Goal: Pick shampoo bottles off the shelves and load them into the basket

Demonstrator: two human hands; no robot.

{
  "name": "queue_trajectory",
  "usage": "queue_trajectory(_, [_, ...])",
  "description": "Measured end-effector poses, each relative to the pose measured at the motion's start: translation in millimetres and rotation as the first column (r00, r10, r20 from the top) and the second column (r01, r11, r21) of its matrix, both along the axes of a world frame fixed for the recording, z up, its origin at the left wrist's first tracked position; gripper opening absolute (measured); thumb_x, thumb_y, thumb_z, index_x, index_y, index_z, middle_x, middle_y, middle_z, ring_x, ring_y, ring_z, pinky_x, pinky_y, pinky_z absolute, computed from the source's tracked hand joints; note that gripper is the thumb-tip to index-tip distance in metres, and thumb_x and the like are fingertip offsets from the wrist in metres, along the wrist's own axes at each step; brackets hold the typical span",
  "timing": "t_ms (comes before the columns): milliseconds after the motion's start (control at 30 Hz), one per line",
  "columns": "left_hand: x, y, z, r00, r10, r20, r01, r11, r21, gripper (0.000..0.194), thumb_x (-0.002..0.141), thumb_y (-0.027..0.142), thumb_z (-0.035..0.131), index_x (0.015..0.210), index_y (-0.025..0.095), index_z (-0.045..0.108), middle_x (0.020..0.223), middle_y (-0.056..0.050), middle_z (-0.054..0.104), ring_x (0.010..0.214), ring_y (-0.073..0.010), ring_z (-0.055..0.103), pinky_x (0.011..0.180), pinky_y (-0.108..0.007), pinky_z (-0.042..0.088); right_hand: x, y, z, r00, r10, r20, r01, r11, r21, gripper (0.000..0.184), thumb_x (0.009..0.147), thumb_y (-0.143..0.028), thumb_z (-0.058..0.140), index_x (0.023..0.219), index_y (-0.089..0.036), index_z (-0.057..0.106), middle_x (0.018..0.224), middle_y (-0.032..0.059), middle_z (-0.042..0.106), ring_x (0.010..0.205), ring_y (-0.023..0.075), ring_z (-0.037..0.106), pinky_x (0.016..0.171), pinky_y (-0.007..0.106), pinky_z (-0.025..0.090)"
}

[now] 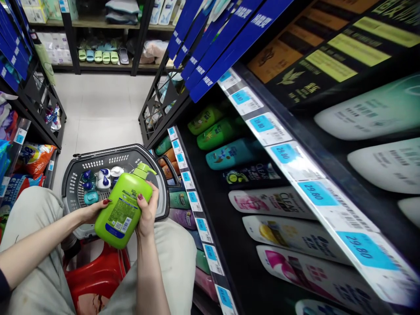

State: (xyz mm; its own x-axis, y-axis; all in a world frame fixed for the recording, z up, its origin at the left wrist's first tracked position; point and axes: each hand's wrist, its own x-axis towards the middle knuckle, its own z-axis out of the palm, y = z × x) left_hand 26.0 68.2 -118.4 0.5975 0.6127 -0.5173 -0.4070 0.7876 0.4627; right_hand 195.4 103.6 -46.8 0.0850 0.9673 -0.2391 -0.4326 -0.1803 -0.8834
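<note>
A green pump bottle (123,208) is held tilted between my two hands, its pump head pointing up and right and its printed back label facing me. My left hand (93,211) grips its left side, thumb on the front. From the right, my right hand (148,209) wraps round it, with the thumb on the near face and the other fingers hidden behind. Beneath and beyond the bottle stands a grey shopping basket (74,168) with several bottles inside, some with dark blue caps (104,173) and one with a teal top (91,197).
Close on my right, shelves carry several shampoo bottles (272,203) behind price-tag strips (315,192). Bagged goods (36,157) line the left side. A red stool (95,280) shows between my knees. Ahead, slippers (106,57) sit on a far shelf past the tiled floor (98,96).
</note>
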Motion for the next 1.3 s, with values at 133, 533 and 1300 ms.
queue_trajectory(133, [-1.4,-2.0,-2.6,1.000,0.000,-0.002,0.000,1.000,0.009,0.069,0.068,0.057,0.071,0.116,0.009,0.059,0.107,-0.016,0.069,0.115,-0.0324,0.057,0.105,-0.043,0.039,-0.1,-0.1,-0.5,1.000,-0.003,0.013,0.003,1.000,-0.015,0.059,0.066,-0.044,0.071,0.117,-0.025,0.048,0.112,0.0037,0.055,0.089,0.0168,0.056,0.082,0.030,0.047])
queue_trajectory(533, [0.7,-1.4,-0.9,1.000,-0.018,-0.014,0.019,1.000,0.010,0.075,0.064,0.062,0.072,0.115,0.008,0.058,0.107,-0.017,0.068,0.116,-0.0337,0.056,0.105,-0.045,0.038,1.3,-1.3,0.8,0.999,0.001,-0.048,-0.004,0.999,-0.054,0.056,0.067,-0.042,0.072,0.114,-0.026,0.047,0.103,0.0006,0.057,0.084,0.0154,0.057,0.078,0.028,0.048])
queue_trajectory(1300, [2.5,-1.0,1.7,0.999,0.009,-0.038,-0.010,1.000,-0.017,0.068,0.062,0.058,0.074,0.109,0.010,0.060,0.098,-0.015,0.070,0.112,-0.0337,0.058,0.103,-0.045,0.040,0.5,-1.3,-1.2,0.997,-0.014,-0.082,0.007,0.997,-0.083,0.056,0.065,-0.041,0.073,0.112,-0.026,0.046,0.100,0.0003,0.058,0.082,0.0154,0.058,0.076,0.028,0.048])
